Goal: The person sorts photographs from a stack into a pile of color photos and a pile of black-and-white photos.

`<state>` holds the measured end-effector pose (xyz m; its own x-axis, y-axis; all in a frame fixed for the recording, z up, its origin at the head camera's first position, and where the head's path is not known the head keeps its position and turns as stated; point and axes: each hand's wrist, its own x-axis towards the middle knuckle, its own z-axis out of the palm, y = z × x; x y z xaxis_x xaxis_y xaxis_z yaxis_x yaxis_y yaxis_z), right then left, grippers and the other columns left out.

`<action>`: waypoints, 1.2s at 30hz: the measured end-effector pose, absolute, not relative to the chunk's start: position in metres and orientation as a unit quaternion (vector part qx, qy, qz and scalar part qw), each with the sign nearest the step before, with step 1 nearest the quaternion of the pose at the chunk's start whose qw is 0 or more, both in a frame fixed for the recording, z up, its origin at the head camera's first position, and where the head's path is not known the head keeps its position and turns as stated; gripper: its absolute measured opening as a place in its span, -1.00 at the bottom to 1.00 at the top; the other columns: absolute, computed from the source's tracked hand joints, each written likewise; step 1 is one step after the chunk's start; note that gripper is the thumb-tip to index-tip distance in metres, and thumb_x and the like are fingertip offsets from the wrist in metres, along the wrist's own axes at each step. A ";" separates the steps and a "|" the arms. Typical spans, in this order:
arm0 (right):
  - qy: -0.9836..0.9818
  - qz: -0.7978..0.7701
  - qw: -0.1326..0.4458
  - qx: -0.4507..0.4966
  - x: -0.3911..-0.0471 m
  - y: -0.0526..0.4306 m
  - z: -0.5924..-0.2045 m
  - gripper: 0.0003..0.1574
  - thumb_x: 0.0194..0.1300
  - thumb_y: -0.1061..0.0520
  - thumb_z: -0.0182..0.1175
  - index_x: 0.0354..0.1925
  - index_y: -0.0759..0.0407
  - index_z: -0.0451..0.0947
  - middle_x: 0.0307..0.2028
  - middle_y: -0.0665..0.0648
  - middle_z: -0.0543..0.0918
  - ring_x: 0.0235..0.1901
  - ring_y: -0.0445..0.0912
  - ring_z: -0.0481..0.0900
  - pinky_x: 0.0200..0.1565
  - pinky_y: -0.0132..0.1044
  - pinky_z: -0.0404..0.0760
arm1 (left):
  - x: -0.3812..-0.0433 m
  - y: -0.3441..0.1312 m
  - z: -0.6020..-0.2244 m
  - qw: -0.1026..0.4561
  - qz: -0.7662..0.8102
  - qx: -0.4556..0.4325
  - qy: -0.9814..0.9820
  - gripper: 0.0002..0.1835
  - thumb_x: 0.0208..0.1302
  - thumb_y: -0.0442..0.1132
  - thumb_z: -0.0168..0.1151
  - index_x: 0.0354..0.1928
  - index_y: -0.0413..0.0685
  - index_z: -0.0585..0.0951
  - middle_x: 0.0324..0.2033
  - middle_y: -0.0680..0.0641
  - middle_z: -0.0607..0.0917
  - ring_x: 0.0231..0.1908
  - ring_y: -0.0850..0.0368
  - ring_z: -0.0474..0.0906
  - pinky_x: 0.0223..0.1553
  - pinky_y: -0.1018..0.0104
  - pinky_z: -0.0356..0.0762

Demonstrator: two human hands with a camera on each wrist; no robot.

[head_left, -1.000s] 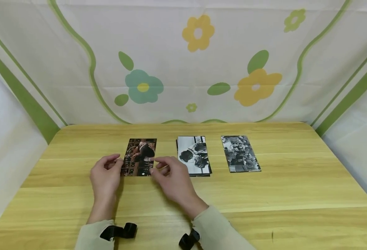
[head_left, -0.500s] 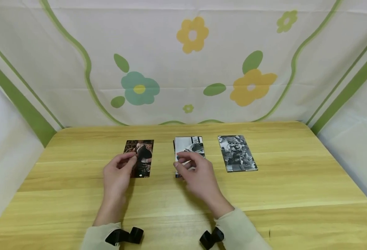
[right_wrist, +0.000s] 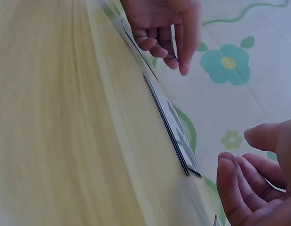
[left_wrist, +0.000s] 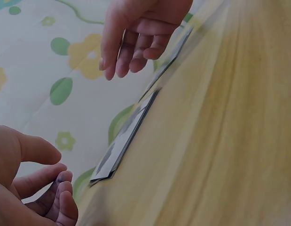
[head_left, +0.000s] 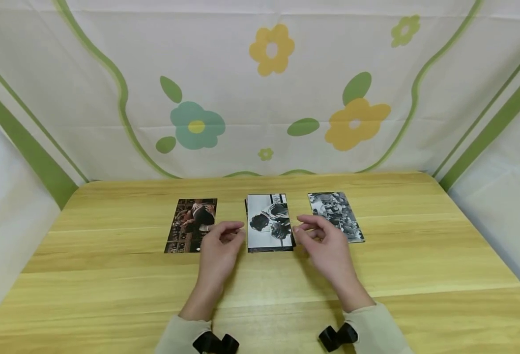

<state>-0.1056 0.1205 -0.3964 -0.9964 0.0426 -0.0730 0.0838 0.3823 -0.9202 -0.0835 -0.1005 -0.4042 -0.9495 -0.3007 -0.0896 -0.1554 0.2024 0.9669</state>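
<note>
In the head view, a small pile of photo cards lies mid-table, its top one black-and-white with two people on it. My left hand is at the pile's left side, its fingers loosely bent and holding nothing. Opposite it, my right hand hovers by the pile's right edge, equally without a thing in it. Both wrist views show a gap between each hand and the pile. A dark coloured photo card lies to the left, partly behind my left hand. Another black-and-white photo card lies to the right, its lower left covered by my right hand.
The cards lie on a light wooden table. A white cloth with flowers and green lines rises behind its back edge and at both sides. Each wrist carries a black strap.
Both hands have shifted right, from around the coloured card on the left to the two sides of the middle pile. The cards stay where they lie; the head view has tilted slightly.
</note>
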 end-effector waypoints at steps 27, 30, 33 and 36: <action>0.904 -0.425 -0.042 -0.002 -0.109 0.111 -0.423 -0.41 0.29 0.05 0.55 0.21 0.25 0.71 -0.15 0.11 0.67 -0.27 -0.16 0.59 -0.20 -0.42 0.61 | -0.085 -0.086 -0.425 0.093 -0.516 0.078 -0.848 -0.60 0.25 -0.41 0.49 0.13 -0.34 0.74 -0.17 -0.16 0.61 -0.26 0.12 0.42 -0.20 0.40 0.45; 0.913 -0.406 -0.039 -0.008 -0.108 0.108 -0.423 -0.37 0.29 0.01 0.56 0.24 0.24 0.70 -0.17 0.08 0.64 -0.28 -0.18 0.55 -0.20 -0.38 0.56 | -0.085 -0.085 -0.426 0.096 -0.508 0.079 -0.852 -0.59 0.24 -0.41 0.49 0.14 -0.35 0.73 -0.18 -0.16 0.60 -0.26 0.12 0.40 -0.20 0.39 0.43; 0.921 -0.388 -0.038 -0.013 -0.108 0.107 -0.423 -0.34 0.29 -0.04 0.56 0.26 0.22 0.70 -0.18 0.06 0.61 -0.29 -0.19 0.51 -0.19 -0.34 0.51 | -0.086 -0.083 -0.426 0.099 -0.500 0.078 -0.857 -0.58 0.24 -0.39 0.49 0.15 -0.36 0.72 -0.18 -0.15 0.60 -0.25 0.12 0.39 -0.20 0.39 0.41; 0.925 -0.378 -0.042 -0.017 -0.107 0.106 -0.423 -0.36 0.29 -0.03 0.55 0.25 0.19 0.71 -0.20 0.05 0.59 -0.31 -0.19 0.49 -0.19 -0.31 0.48 | -0.086 -0.082 -0.426 0.102 -0.495 0.078 -0.859 -0.57 0.24 -0.39 0.49 0.16 -0.35 0.73 -0.19 -0.14 0.59 -0.25 0.12 0.38 -0.19 0.38 0.40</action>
<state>-0.1073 0.1064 -0.4233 -0.9959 0.0006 0.0909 -0.0632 0.7139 -0.6974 -0.0862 -0.0824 -0.4257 -0.9672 -0.2342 0.0978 -0.0327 0.4972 0.8670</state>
